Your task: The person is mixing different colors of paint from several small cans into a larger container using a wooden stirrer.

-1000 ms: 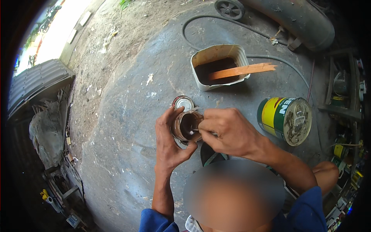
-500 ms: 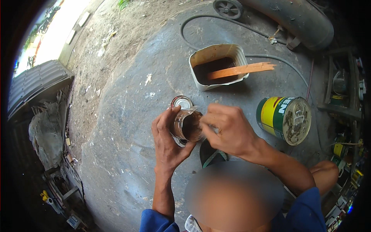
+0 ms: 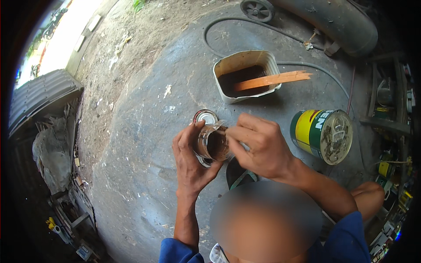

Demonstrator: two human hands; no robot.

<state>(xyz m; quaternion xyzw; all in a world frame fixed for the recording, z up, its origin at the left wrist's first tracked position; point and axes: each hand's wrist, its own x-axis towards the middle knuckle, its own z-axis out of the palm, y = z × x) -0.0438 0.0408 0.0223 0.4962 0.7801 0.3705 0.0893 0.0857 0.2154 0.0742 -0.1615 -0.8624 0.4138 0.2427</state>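
My left hand [image 3: 191,162] is wrapped round a small clear container [image 3: 204,146], tilted so that its mouth faces right; dark brown stuff coats the inside. A clear flap [image 3: 215,126] sticks up at its rim. My right hand [image 3: 258,147] is closed in a pinch at the right side of the mouth; its fingers hide most of what they hold, perhaps a thin stick. Just beyond the container a small round tin [image 3: 206,116] with a red and silver rim stands on the ground, partly covered. A dark sandal [image 3: 239,174] shows below my right hand.
Ahead stands a cut-open white canister [image 3: 228,97] with dark liquid and a splintered wooden stick [image 3: 274,80] leaning out. To the right is a green and yellow paint can [image 3: 307,131]. A hose [image 3: 307,64] curves behind; a tank with a wheel [image 3: 258,9] lies at far right.
My right hand has shifted slightly at the mouth of the container, its fingers tilting a little upward. The left hand keeps its hold.
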